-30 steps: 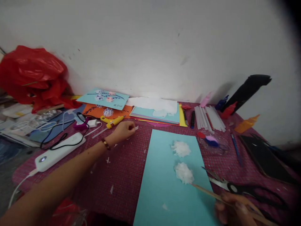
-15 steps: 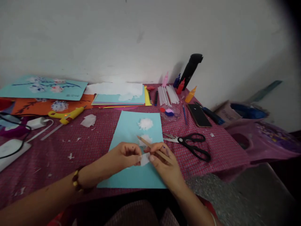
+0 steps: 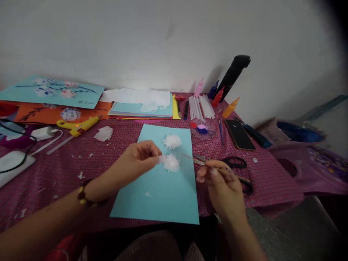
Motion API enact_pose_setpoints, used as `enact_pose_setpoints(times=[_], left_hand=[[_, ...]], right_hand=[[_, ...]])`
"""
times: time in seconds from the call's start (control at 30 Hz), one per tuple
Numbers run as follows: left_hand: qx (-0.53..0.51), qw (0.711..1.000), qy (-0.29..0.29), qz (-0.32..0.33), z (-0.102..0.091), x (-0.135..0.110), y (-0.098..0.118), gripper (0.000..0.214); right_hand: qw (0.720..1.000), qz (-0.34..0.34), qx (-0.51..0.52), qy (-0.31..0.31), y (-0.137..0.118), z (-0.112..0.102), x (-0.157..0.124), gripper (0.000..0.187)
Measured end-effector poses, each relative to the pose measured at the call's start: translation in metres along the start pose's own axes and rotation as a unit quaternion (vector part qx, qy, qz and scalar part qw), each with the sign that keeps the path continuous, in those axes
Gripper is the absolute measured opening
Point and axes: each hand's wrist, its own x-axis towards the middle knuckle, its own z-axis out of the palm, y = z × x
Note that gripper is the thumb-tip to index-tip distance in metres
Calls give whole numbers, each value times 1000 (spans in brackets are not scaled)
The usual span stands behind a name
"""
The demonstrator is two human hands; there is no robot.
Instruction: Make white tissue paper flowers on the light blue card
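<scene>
My left hand [image 3: 141,156] is closed, thumb and forefinger pinching a small piece of white tissue paper [image 3: 162,158] over the light blue sheet [image 3: 154,203]. Two fluffy white paper flowers, an upper one [image 3: 172,141] and a lower one [image 3: 171,163], sit on that sheet. The tissue piece is right beside the lower flower; whether they touch I cannot tell. Off the sheet's right edge, my right hand [image 3: 223,183] is closed around a thin, pointed wooden stick [image 3: 225,171], its tip blurred and aimed left. Black-handled scissors [image 3: 236,162] lie partly hidden behind this hand.
Crumpled tissue [image 3: 104,133] and a yellow glue gun [image 3: 81,127] lie left. Behind are stacked coloured papers [image 3: 144,110], glue sticks [image 3: 201,107] and small paint bottles, one orange [image 3: 231,107]. A phone [image 3: 239,135] lies right; a finished flower picture [image 3: 54,92] is at the back left.
My hands have come apart. The right moved right with the stick, off the sheet; the left rose slightly, keeping the tissue piece. The camera view has shifted a little.
</scene>
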Motion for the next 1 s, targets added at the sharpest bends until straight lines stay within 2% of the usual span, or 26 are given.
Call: enact_pose_setpoints(times=[0.07,0.17,0.3,0.43,0.7,0.87,1.0], left_hand=[[-2,999,14,29,-8,14,1,19],[-11,1000,14,24,-9,29,-9,19],[-34,999,-9,-21,-5,36,-32,18],[-55,997,-27,-36,-5,35,-47,21],[-43,997,-44,-54,-3,37,-49,20],[5,995,-99,-11,-9,37,-48,17],[96,981,-160,59,-14,36,-49,9]], right_hand=[[1000,17,-7,9,5,-13,7,16],[997,45,-57,1,15,-20,10,17],[992,58,-113,-23,17,-15,7,14],[987,60,-144,-34,12,-8,7,15],[984,69,-163,-33,10,-3,12,15],[986,77,-145,-24,11,-1,15,14],[987,83,-140,-6,12,-1,16,16]])
